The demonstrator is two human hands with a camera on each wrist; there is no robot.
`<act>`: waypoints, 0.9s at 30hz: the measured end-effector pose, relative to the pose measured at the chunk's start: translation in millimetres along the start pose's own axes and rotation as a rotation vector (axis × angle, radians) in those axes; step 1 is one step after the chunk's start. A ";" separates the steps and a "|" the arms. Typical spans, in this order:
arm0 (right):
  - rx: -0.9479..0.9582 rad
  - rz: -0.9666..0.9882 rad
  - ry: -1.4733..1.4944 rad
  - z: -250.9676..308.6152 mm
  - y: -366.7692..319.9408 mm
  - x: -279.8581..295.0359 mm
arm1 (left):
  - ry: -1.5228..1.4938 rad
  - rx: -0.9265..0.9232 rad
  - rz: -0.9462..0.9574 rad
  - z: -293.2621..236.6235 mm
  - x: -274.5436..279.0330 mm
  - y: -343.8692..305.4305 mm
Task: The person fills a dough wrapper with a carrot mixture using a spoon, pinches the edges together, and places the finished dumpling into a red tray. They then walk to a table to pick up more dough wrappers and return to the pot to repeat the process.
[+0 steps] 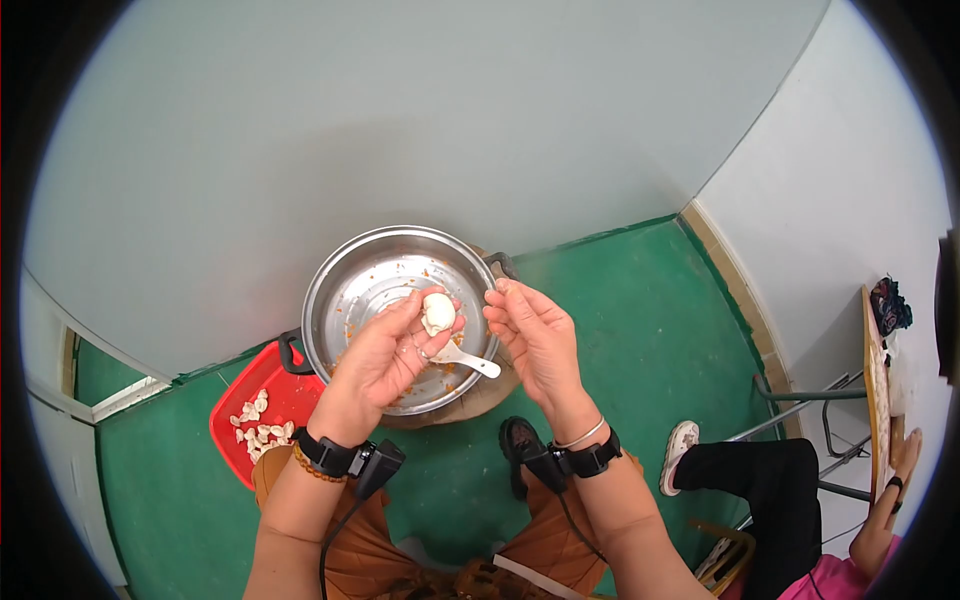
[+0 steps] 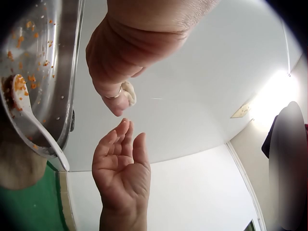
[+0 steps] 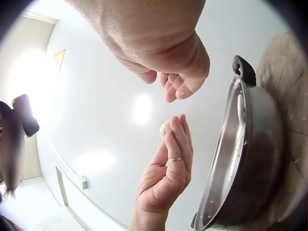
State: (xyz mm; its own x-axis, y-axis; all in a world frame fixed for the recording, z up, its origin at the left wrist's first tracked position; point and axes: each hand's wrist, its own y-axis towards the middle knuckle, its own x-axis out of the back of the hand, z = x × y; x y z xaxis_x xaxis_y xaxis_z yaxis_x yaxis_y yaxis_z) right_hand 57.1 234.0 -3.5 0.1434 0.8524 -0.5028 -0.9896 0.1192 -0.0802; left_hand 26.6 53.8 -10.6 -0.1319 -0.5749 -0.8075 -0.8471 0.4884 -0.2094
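Over the wide steel pan (image 1: 318,262), my left hand (image 1: 385,355) holds a pale folded dumpling (image 1: 437,313) at its fingers, palm up, thumb beside it. In the right wrist view, the dumpling (image 3: 165,128) shows partly behind the ringed left hand (image 3: 166,178). My right hand (image 1: 540,335) is just to the right, fingers loosely bent, nothing in them. The left wrist view shows the right hand (image 2: 122,178) with thumb apart from the fingers. A white spoon (image 1: 470,360) lies in the pan with its handle over the rim; orange bits (image 2: 46,63) dot the pan.
A red basin (image 1: 285,385) with several dumplings (image 1: 262,437) stands left of the pan. The pan rests on a round wooden support (image 1: 490,395). A grey wall (image 1: 400,110) rises behind. At right, another person (image 1: 770,510) sits by a table (image 1: 877,380).
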 end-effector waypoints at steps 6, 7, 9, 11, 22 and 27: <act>0.094 -0.018 -0.093 -11.3 8.1 12.8 | 0.086 -0.045 0.006 0.6 5.8 1.1; 0.091 -0.039 -0.126 -7.2 7.1 12.0 | 0.045 -0.016 -0.014 -1.4 6.4 1.7; 0.173 -0.015 -0.171 -4.2 7.7 17.9 | 0.446 -0.265 0.031 8.6 1.0 -5.7; 0.287 -0.010 -0.137 -3.3 16.4 30.2 | 0.043 -0.006 0.026 -0.7 13.0 10.6; 0.161 -0.545 0.162 16.1 -36.9 165.5 | 0.085 0.160 0.121 32.0 -19.2 -1.5; 0.133 -0.674 0.030 3.4 -55.8 208.3 | 0.090 0.124 0.116 34.1 -33.7 1.0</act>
State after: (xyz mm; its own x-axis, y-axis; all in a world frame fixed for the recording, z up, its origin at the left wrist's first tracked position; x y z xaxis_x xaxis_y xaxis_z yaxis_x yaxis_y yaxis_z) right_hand 142.2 406.7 -100.8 0.7264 0.5560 -0.4040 -0.6767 0.6814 -0.2789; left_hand 47.7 96.0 -2.4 -0.2752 -0.5638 -0.7787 -0.7544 0.6287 -0.1886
